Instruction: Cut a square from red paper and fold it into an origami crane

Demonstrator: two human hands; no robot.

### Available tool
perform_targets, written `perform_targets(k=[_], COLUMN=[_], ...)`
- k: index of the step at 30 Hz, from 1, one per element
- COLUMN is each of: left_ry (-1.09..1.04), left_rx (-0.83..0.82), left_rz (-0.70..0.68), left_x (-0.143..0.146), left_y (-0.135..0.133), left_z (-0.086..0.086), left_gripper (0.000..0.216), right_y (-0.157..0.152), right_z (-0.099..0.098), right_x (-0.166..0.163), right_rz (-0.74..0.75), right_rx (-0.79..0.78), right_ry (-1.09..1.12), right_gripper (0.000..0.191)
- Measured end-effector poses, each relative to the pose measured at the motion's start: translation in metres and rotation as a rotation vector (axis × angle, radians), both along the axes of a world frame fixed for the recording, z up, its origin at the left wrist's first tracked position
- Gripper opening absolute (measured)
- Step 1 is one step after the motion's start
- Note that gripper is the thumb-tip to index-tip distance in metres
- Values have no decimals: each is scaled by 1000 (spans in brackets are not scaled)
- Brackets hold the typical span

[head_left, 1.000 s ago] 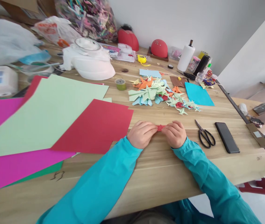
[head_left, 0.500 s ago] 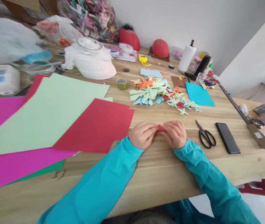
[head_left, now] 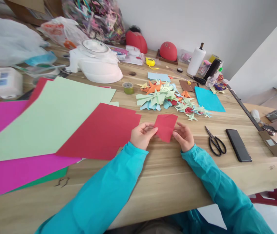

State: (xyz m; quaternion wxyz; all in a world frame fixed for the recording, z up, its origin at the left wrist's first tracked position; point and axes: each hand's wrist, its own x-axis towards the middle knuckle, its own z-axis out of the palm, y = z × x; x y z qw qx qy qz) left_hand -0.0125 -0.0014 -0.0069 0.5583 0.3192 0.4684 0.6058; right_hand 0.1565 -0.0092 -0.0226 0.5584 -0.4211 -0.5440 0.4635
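Note:
A small red paper square [head_left: 165, 127] is held up just above the wooden table [head_left: 167, 182], tilted toward me. My left hand [head_left: 142, 135] pinches its lower left edge. On the other side, my right hand [head_left: 184, 136] grips the lower right edge with curled fingers. Both arms wear teal sleeves. To the left of my hands lies a large red sheet [head_left: 101, 131] on top of a light green sheet [head_left: 52, 113] and magenta sheets [head_left: 4, 177].
A pile of folded paper shapes [head_left: 167, 99] lies beyond my hands, with a blue sheet [head_left: 209, 99] at its right. Black scissors [head_left: 215, 143] and a black phone [head_left: 238, 149] lie to the right. A white moulded form [head_left: 96, 66], plastic bags and a paper towel roll [head_left: 195, 60] crowd the back.
The red paper was folded small and pressed on the table between both hands. It is now opened out into a flat square and lifted between them.

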Motion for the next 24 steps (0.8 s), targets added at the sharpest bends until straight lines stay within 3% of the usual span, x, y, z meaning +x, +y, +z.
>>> perform_targets(k=[3, 8, 15, 19, 24], left_ry=[89, 161, 457, 428, 219], left_rx=[36, 94, 170, 137, 26], left_rz=[-56, -194, -151, -164, -346], left_x=[2, 3, -1, -1, -1], left_y=[-4, -5, -6, -8, -10], left_z=[2, 5, 4, 7, 13], left_gripper=[43, 46, 21, 20, 24], right_y=[-3, -5, -4, -4, -3], right_z=[5, 9, 3, 5, 7], right_x=[-4, -3, 2, 3, 3], right_rz=[19, 67, 95, 102, 45], right_rx=[-104, -169, -188, -224, -280], right_ry=[118, 119, 97, 107, 160], right_gripper=[44, 35, 32, 31, 31])
